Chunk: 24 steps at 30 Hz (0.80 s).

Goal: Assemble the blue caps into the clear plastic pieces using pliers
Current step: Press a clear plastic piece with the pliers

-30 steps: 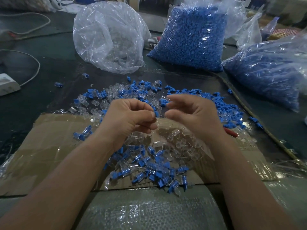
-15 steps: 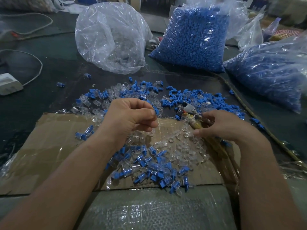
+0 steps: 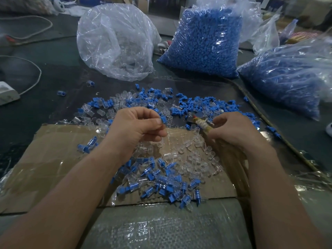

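The right hand (image 3: 231,130) has left the left hand (image 3: 138,126) and dropped to centre right, its fingers now curled round the tape-wrapped pliers (image 3: 199,123). The left hand pinches a blue cap (image 3: 163,120) at frame centre. The plier squeeze probably comes next.

A dark tabletop (image 3: 59,56) under dim light carries a white cord (image 3: 40,73), perhaps a power lead.

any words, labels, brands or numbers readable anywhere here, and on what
None can be read.
Film-wrapped surface at the near edge: faint dark marks, too blurred to read.
Bags of blue caps, clear bag, cardboard, white box, pliers: no print visible.
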Motion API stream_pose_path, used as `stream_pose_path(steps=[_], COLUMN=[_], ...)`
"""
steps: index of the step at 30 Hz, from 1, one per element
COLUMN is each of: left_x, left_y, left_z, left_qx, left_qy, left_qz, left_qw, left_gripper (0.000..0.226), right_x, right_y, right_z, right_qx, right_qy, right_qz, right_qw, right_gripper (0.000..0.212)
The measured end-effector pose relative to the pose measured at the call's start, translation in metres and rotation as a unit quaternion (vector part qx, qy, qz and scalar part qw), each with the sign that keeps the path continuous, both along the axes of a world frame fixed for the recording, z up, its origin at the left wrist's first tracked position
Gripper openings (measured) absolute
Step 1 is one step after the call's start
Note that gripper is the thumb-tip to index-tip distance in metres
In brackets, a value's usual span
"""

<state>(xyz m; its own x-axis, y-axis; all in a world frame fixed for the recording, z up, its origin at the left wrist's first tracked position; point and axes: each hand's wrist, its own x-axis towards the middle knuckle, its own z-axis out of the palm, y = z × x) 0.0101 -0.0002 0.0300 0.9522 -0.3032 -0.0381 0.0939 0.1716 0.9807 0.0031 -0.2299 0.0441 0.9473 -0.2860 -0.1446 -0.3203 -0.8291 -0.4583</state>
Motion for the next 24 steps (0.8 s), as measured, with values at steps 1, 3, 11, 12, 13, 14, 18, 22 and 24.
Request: stream_pose_path(steps=[1, 3, 11, 12, 13, 14, 18, 22, 24], left_x=[0.000, 0.001, 0.002, 0.002, 0.002, 0.002, 0.003, 0.003, 0.003], left_y=[0.000, 0.000, -0.003, -0.004, -0.004, -0.003, -0.003, -0.004, -0.004], left_z=[0.000, -0.001, -0.004, -0.004, -0.004, -0.003, -0.004, -0.004, -0.004], left_qx=[-0.003, -0.013, -0.065, -0.069, -0.072, -0.075, -0.087, -0.082, -0.083], left_qy=[0.001, 0.004, 0.010, 0.002, -0.008, -0.017, -0.040, -0.061, -0.067], left_qz=[0.003, 0.011, 0.052, 0.057, 0.062, 0.068, 0.089, 0.109, 0.113], left_qw=[1.000, 1.000, 0.996, 0.996, 0.995, 0.995, 0.991, 0.989, 0.988], left_gripper=[0.005, 0.006, 0.009, 0.009, 0.010, 0.010, 0.010, 0.007, 0.012], right_x=[0.000, -0.002, -0.006, -0.007, -0.008, -0.010, -0.012, -0.010, -0.010], right_y=[-0.001, -0.003, 0.017, 0.019, 0.021, 0.024, 0.042, 0.048, 0.049], right_z=[0.001, 0.002, 0.005, 0.005, 0.006, 0.005, 0.001, -0.003, -0.004], right_qx=[0.001, 0.012, -0.017, -0.029, -0.042, -0.053, -0.068, -0.104, -0.110], right_qy=[-0.024, -0.069, -0.271, -0.285, -0.293, -0.293, -0.264, -0.234, -0.232], right_qz=[-0.006, -0.005, 0.066, 0.081, 0.100, 0.117, 0.164, 0.214, 0.225], right_qw=[1.000, 0.998, 0.960, 0.955, 0.950, 0.947, 0.948, 0.943, 0.940], right_gripper=[0.029, 0.049, 0.031, 0.033, 0.036, 0.038, 0.036, 0.038, 0.040])
